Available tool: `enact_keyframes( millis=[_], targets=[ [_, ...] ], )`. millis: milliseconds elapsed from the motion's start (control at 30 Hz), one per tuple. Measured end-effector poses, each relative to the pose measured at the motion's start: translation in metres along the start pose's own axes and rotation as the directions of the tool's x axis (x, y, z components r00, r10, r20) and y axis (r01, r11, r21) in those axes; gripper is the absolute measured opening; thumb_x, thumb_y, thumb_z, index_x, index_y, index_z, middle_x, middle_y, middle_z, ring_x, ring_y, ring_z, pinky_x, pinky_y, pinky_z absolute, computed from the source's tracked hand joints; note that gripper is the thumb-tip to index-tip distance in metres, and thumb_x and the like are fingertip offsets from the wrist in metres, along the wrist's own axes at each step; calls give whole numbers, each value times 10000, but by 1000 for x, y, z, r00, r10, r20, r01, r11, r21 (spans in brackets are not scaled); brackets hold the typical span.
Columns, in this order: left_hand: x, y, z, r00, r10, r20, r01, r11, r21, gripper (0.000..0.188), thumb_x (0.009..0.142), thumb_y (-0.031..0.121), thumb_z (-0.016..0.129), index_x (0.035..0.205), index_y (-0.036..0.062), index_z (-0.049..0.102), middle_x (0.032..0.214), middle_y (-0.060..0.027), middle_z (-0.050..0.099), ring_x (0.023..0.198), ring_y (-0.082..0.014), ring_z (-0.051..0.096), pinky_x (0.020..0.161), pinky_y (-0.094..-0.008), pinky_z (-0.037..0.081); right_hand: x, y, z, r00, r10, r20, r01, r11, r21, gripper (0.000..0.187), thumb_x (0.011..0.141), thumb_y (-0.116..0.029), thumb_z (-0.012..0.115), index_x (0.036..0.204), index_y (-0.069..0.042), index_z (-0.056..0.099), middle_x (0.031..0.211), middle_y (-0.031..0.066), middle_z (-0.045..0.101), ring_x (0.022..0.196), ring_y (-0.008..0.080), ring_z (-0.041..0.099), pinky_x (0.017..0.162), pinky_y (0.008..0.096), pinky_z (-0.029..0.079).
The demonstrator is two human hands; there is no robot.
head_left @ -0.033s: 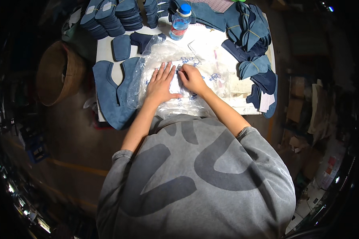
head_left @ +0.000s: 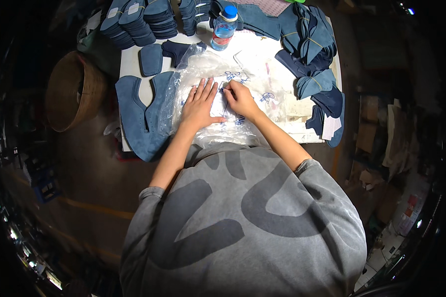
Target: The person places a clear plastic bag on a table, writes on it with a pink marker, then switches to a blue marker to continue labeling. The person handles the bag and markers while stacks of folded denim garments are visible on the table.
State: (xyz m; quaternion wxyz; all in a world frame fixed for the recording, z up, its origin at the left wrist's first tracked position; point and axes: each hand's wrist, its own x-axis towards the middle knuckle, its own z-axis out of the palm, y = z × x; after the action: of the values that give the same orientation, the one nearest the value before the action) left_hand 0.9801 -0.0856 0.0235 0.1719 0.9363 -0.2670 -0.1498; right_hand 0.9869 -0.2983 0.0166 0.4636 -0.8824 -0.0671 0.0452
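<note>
My left hand (head_left: pixel 199 106) lies flat with its fingers stretched out, pressing on a white sheet (head_left: pixel 218 105) on top of a clear plastic bag (head_left: pixel 198 62). Blue handwriting shows on and around the sheet. Just to the right, my right hand (head_left: pixel 241 101) is closed in a pinch, its fingertips against the sheet. Whatever it pinches is too small and too covered by the fingers to make out. The bag spreads crumpled beneath both hands and forearms.
Stacks of blue-grey cut pieces (head_left: pixel 134 27) line the table's far left. A bottle with a blue cap (head_left: pixel 224 30) stands at the back. Bundled pieces (head_left: pixel 314 42) lie along the right edge, a large U-shaped piece (head_left: pixel 134 114) at the left. A round basket (head_left: pixel 72 94) stands beyond the table.
My right hand has shifted very slightly over the sheet, its fingertips a little to the right. My left hand stays in place.
</note>
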Motion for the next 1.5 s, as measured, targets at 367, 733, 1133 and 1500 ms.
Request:
enact_keyframes(
  millis=[367,733,1133,1500],
  targets=[
    [-15,-19,5,997,72,19,-74,986,147,1112,887,557,790,1718,67,237,1811,-123,175,1675,-343,128,1340,-529,165,-21,14,-55,986,149,77,-151,989,9,157,984,-149,707,960,-11,636,780,158,674,702,288,642,678,407,510],
    [-9,-16,-14,994,-30,104,30,1000,3,1318,722,572,915,1735,117,205,1828,-66,118,1685,-307,75,1350,-510,144,10,-18,6,922,-355,157,385,888,-253,128,900,-90,732,976,-22,655,905,171,705,925,394,687,812,475,536],
    [-9,-17,-26,980,-47,196,36,998,59,1509,570,572,989,1753,227,119,1831,0,90,1687,-253,55,1369,-475,110,-3,-16,20,935,-338,105,354,892,-283,143,810,-46,751,904,-47,644,896,115,703,920,338,684,795,450,513],
    [-11,-17,-27,984,-26,178,22,999,26,1502,574,551,988,1753,198,128,1831,-19,88,1688,-269,47,1365,-491,112,6,-20,17,883,-412,224,447,884,-134,102,811,-15,725,876,-15,646,856,166,688,881,401,663,809,486,533]
  ],
)
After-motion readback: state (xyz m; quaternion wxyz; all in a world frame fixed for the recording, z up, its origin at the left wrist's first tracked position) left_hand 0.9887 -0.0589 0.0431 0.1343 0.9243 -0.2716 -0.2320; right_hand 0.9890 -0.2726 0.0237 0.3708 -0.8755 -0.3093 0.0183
